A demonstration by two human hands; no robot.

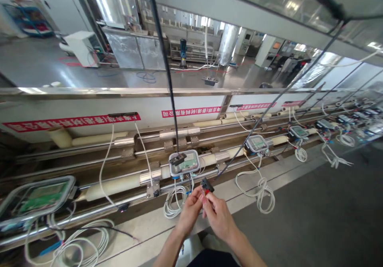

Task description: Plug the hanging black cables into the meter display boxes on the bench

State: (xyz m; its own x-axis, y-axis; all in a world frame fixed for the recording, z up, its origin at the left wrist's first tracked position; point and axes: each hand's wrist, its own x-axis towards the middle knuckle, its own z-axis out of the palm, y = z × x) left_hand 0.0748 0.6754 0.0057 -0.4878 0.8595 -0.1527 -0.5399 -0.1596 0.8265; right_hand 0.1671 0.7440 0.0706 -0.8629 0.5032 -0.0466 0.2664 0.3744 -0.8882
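Pinching a small black-and-red connector (206, 186) together, the left hand (189, 212) and right hand (218, 216) grip it below the meter (184, 163).

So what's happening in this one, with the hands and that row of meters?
A person stands at a long bench where meters sit in a row on a pipe. Both hands, left hand and right hand, meet on a small black and red connector at the end of a black cable that runs up and off to the right. The nearest meter, just beyond the hands, has another black cable clipped on top. Coiled white wires hang below it.
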